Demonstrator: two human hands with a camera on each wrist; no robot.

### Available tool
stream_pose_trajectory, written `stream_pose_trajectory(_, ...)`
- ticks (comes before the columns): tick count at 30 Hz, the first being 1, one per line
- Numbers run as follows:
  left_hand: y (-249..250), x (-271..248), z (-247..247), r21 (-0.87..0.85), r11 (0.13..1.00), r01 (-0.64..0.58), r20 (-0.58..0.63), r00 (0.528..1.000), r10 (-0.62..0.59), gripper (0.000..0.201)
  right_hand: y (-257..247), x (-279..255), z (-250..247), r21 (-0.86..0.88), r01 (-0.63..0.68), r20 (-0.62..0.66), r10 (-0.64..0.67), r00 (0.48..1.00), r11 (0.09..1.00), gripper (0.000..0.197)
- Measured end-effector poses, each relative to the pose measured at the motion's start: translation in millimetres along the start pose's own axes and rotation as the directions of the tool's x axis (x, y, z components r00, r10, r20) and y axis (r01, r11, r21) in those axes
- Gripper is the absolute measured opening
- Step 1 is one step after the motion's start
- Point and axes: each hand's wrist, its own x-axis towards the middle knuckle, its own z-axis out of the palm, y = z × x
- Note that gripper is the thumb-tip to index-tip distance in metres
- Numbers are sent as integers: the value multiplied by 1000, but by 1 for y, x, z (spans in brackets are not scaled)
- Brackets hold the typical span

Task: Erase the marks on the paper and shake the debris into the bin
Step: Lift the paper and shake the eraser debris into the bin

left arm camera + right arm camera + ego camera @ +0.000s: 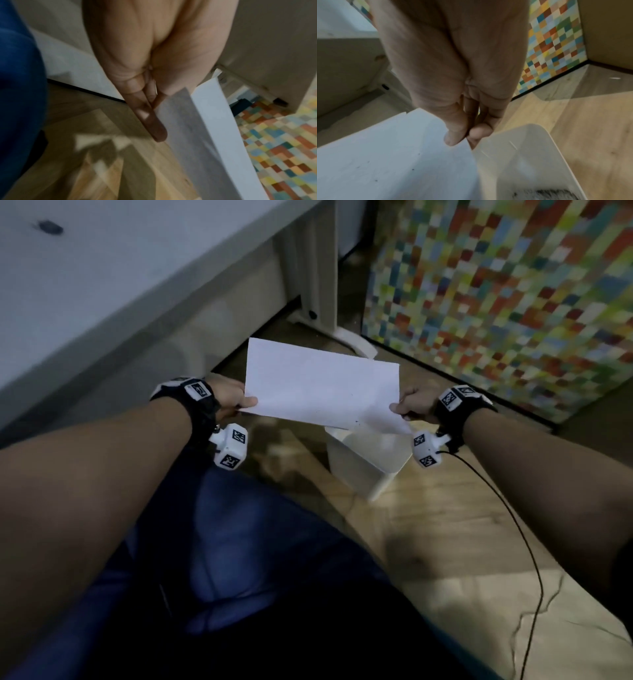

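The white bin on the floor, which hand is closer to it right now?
Right. The right hand pinches the paper at its edge directly above the bin. The left hand pinches the opposite edge, off to the bin's side over bare floor.

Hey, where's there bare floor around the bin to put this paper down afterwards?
Bare wood floor lies right of the white bin, bordered by the thin black cable and the checkered panel. It is tighter left of the bin, between it and the person's blue-clad leg. Both the left hand and right hand pinch the paper above the bin.
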Motion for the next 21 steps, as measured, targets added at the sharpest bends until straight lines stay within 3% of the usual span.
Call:
stream_pose_trajectory(2,-11,6,0,81,996,34,-29,999,-32,16,11,18,17,18,-27,31,26,999,999,30)
stream_pose_trajectory(5,-14,9,4,241,968,63,-75,996,-46,32,14,24,32,27,-31,27,30,999,999,31)
stream_pose_trajectory(7,-12,12,8,283,955,92,-127,990,-57,45,11,23,35,24,-48,10,48,999,999,16)
stream_pose_trajectory(10,-2,12,17,307,943,129,-159,984,-83,45,2,22,32,-52,-41,-133,34,990,998,24)
stream_pose_trajectory(12,4,15,25,286,944,165,-195,974,-111,44,-13,16,34,-104,45,-177,-63,982,994,18)
stream_pose_trajectory(15,8,22,42,325,922,212,-216,965,-146,53,-34,6,50,-214,250,-41,-265,963,944,13)
stream_pose_trajectory(19,17,13,74,192,971,144,-174,978,-111,41,-47,-7,83,-169,498,131,-481,867,850,13)
stream_pose_trajectory(21,14,20,84,75,983,169,-109,981,-160,41,-49,-16,102,-186,597,187,-568,801,780,19)
